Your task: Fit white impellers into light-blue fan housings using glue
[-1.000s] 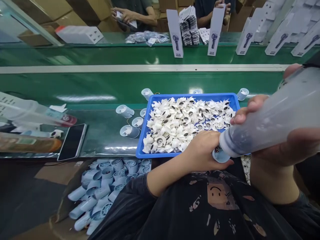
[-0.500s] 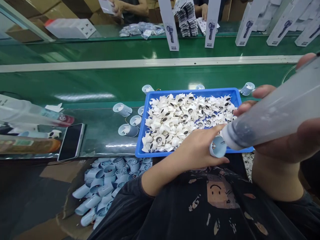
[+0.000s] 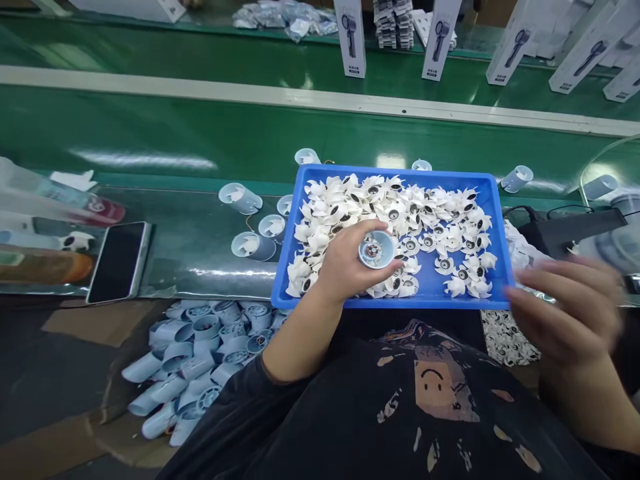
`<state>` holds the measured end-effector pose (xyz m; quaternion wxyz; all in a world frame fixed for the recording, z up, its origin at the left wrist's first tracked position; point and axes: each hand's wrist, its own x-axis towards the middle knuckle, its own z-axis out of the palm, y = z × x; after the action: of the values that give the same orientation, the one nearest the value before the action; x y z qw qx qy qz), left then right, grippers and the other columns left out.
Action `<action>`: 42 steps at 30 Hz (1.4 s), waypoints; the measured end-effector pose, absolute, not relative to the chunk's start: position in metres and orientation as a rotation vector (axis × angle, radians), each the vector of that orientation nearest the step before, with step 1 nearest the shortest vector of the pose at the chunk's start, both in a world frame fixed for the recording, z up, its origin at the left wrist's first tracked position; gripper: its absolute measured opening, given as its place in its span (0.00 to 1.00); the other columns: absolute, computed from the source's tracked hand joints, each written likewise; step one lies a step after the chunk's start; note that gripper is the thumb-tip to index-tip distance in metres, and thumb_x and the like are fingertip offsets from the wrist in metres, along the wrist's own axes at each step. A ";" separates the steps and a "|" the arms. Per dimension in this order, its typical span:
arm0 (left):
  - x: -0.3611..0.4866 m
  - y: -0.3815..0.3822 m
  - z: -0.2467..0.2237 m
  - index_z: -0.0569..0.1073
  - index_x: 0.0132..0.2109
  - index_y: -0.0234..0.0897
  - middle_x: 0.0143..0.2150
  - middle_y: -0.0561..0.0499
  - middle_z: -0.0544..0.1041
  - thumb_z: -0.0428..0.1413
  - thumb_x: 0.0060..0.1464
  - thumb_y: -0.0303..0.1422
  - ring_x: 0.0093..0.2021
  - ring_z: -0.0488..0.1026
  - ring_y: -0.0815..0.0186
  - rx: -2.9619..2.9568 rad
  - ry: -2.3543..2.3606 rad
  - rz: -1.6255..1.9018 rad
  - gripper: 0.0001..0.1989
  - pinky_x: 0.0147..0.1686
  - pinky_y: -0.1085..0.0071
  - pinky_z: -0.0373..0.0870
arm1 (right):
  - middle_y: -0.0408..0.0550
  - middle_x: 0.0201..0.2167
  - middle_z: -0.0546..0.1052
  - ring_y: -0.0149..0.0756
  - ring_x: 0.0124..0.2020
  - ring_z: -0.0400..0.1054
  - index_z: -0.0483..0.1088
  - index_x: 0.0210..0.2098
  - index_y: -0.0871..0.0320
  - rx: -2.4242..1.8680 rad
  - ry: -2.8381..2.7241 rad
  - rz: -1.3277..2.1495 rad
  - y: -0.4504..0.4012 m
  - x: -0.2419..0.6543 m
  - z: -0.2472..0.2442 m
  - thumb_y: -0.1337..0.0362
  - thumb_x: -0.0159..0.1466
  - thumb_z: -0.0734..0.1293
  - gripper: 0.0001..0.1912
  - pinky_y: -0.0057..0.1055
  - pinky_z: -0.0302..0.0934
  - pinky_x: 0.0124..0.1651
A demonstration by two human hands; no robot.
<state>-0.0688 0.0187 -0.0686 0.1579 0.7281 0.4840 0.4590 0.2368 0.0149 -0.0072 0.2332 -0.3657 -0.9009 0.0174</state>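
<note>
Your left hand (image 3: 340,265) holds the blue cup (image 3: 387,249) in curled fingers, over the tray (image 3: 431,279) — its open mouth looks up to you. Your right hand (image 3: 580,308) is blurred, fingers loosely apart, nothing seen between. White fans (image 3: 462,273) lie to its left, nearer to it than to your left hand; whether it touches the bottle (image 3: 619,249), I cannot tell.

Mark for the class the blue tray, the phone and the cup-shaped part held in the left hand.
blue tray (image 3: 400,303): head view, its near rim
phone (image 3: 119,261): head view, its dark screen
cup-shaped part (image 3: 387,248): head view, its inner wall
</note>
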 end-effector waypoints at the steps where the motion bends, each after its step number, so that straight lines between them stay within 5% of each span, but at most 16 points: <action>1: -0.068 0.019 -0.068 0.70 0.49 0.39 0.45 0.47 0.80 0.62 0.52 0.47 0.46 0.78 0.60 2.108 1.394 1.294 0.22 0.49 0.63 0.74 | 0.45 0.45 0.78 0.44 0.50 0.70 0.73 0.47 0.45 -0.959 -2.580 0.022 0.018 0.232 -0.012 0.67 0.67 0.63 0.13 0.46 0.63 0.54; 8: -0.067 0.018 -0.067 0.71 0.49 0.38 0.45 0.47 0.80 0.61 0.53 0.47 0.46 0.78 0.60 2.143 1.418 1.248 0.22 0.49 0.63 0.73 | 0.43 0.52 0.75 0.42 0.53 0.70 0.76 0.48 0.49 -1.047 -3.511 0.594 0.065 0.203 -0.046 0.77 0.62 0.61 0.23 0.39 0.65 0.50; 15: -0.068 0.021 -0.071 0.70 0.49 0.39 0.46 0.47 0.79 0.62 0.51 0.47 0.48 0.77 0.58 2.144 1.444 1.169 0.23 0.50 0.62 0.73 | 0.49 0.46 0.77 0.47 0.44 0.73 0.78 0.45 0.51 -1.092 -3.601 0.556 0.067 0.195 -0.043 0.77 0.57 0.64 0.22 0.37 0.64 0.40; 20: -0.067 0.020 -0.077 0.66 0.51 0.40 0.48 0.48 0.77 0.64 0.50 0.44 0.48 0.76 0.60 2.024 1.405 1.299 0.26 0.48 0.65 0.73 | 0.54 0.44 0.75 0.49 0.42 0.72 0.75 0.45 0.58 -1.257 -3.447 0.477 0.062 0.204 -0.038 0.74 0.63 0.60 0.16 0.44 0.66 0.43; 24: -0.067 0.021 -0.079 0.64 0.51 0.40 0.47 0.48 0.76 0.67 0.47 0.43 0.46 0.76 0.62 1.942 1.384 1.326 0.29 0.44 0.67 0.75 | 0.56 0.50 0.71 0.41 0.48 0.70 0.64 0.54 0.57 -1.210 -2.799 0.888 0.045 0.209 -0.031 0.62 0.70 0.58 0.14 0.40 0.67 0.49; 28: -0.065 0.019 -0.071 0.67 0.51 0.41 0.53 0.44 0.76 0.65 0.50 0.43 0.54 0.74 0.58 2.130 1.249 1.288 0.25 0.52 0.60 0.72 | 0.43 0.37 0.74 0.32 0.36 0.72 0.63 0.50 0.49 -0.889 -1.631 1.683 0.019 0.196 -0.034 0.50 0.67 0.66 0.17 0.30 0.69 0.41; 32: -0.056 0.005 -0.056 0.66 0.56 0.41 0.55 0.44 0.77 0.60 0.53 0.38 0.53 0.76 0.57 2.322 1.110 1.080 0.24 0.52 0.59 0.71 | 0.39 0.34 0.73 0.27 0.32 0.72 0.68 0.48 0.48 -0.805 -1.215 1.933 0.006 0.179 -0.043 0.50 0.61 0.72 0.19 0.25 0.68 0.39; 36: -0.045 -0.007 -0.053 0.66 0.55 0.37 0.51 0.44 0.79 0.61 0.52 0.38 0.48 0.78 0.58 2.340 1.120 0.994 0.25 0.48 0.62 0.72 | 0.42 0.36 0.73 0.27 0.34 0.70 0.68 0.48 0.50 -0.818 -1.551 1.638 0.005 0.172 -0.040 0.55 0.67 0.67 0.13 0.25 0.67 0.39; 42: -0.036 -0.008 -0.058 0.68 0.49 0.36 0.44 0.46 0.81 0.56 0.58 0.40 0.44 0.78 0.59 2.440 1.156 1.045 0.16 0.44 0.63 0.72 | 0.51 0.40 0.71 0.35 0.40 0.67 0.71 0.47 0.58 -0.882 -2.386 0.470 -0.001 0.163 -0.020 0.67 0.68 0.64 0.09 0.33 0.65 0.42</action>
<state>-0.0357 -0.0078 -0.0582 0.1228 0.8364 0.3963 0.3582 0.1630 -0.0009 -0.0204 0.2738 -0.3278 -0.8872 0.1748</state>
